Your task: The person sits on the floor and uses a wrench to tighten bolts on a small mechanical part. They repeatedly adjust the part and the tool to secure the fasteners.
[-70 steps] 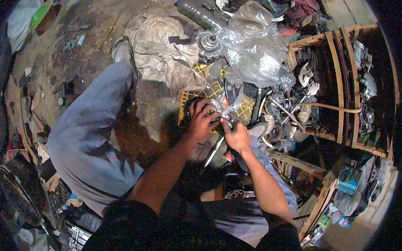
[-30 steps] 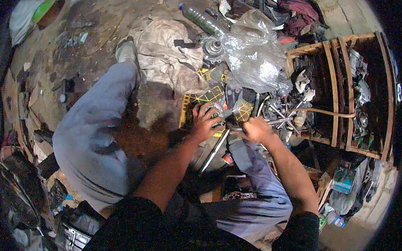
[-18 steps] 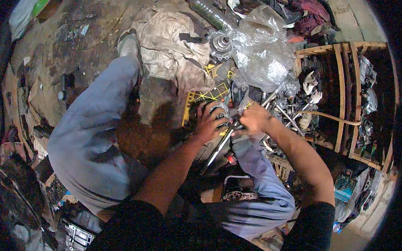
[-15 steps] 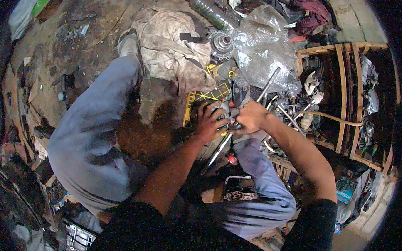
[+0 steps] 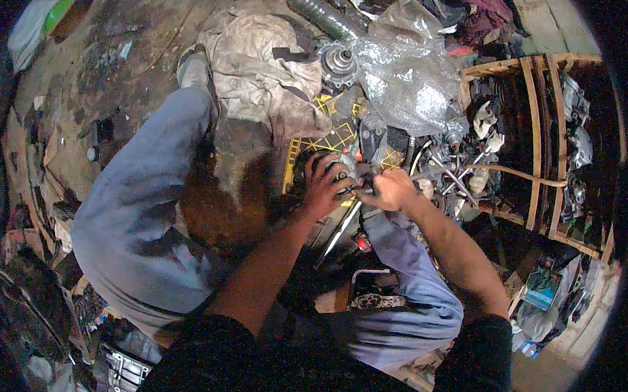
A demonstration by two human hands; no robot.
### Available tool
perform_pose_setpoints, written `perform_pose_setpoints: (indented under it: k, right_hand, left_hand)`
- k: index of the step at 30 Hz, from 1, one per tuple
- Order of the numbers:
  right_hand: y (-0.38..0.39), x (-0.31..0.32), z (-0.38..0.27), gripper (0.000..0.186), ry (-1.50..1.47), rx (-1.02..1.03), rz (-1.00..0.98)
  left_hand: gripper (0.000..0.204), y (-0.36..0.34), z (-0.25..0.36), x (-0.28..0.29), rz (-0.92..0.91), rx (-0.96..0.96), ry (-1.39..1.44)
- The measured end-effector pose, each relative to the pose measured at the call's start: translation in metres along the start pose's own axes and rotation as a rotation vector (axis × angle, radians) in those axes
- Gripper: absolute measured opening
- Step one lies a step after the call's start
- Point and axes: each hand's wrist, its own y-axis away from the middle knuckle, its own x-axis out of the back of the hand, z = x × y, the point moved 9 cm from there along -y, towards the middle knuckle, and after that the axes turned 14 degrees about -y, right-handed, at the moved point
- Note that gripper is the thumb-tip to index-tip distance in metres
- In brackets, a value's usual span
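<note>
1. Both forearms rise from the lower edge and converge near the centre of the frame — bare from the elbow down, dark sleeves covering the upper arms.
2. The left hand [image 5: 324, 186] sits with its back to the camera, fingers spread and curled downward in a clamping grasp, wrist straight in line with the forearm.
3. The right hand [image 5: 391, 191] is closed into a fist just beside the left, knuckles pointing left, the two hands almost touching.
4. The right forearm runs in diagonally from the lower right, elbow bent — the left comes up more steeply from below.
5. Legs in grey-blue trousers are splayed to either side.
</note>
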Motion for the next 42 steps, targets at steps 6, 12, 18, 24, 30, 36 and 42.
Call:
perform_pose_setpoints:
  k: [6, 12, 18, 24, 30, 36, 42]
  right_hand:
    - [0.025, -0.027, 0.015, 0.065, -0.558, -0.427, 0.191]
    - [0.035, -0.070, 0.019, 0.071, -0.975, -0.722, 0.348]
    - [0.039, -0.104, -0.015, 0.074, -1.609, -0.981, 0.551]
    - [-0.004, -0.130, -0.055, 0.061, -2.458, -0.816, 0.775]
    - [0.045, -0.087, -0.059, 0.058, -2.398, -0.778, 0.742]
    - [0.104, -0.035, 0.031, 0.059, -1.278, -0.688, 0.847]
    - [0.101, 0.009, 0.026, 0.045, -0.755, -0.518, 0.512]
  left_hand:
    - [0.034, 0.001, 0.000, 0.003, 0.000, 0.012, -0.052]
    - [0.038, 0.003, -0.003, 0.001, 0.009, 0.042, 0.007]
    - [0.040, 0.005, -0.001, -0.002, -0.035, 0.013, -0.069]
    - [0.024, 0.013, -0.013, -0.020, 0.112, -0.038, -0.169]
    - [0.027, 0.000, -0.002, -0.004, -0.015, 0.087, -0.047]
    - [0.028, 0.004, -0.004, -0.004, 0.049, 0.067, -0.037]
    - [0.029, 0.004, -0.006, -0.001, 0.082, 0.051, -0.010]
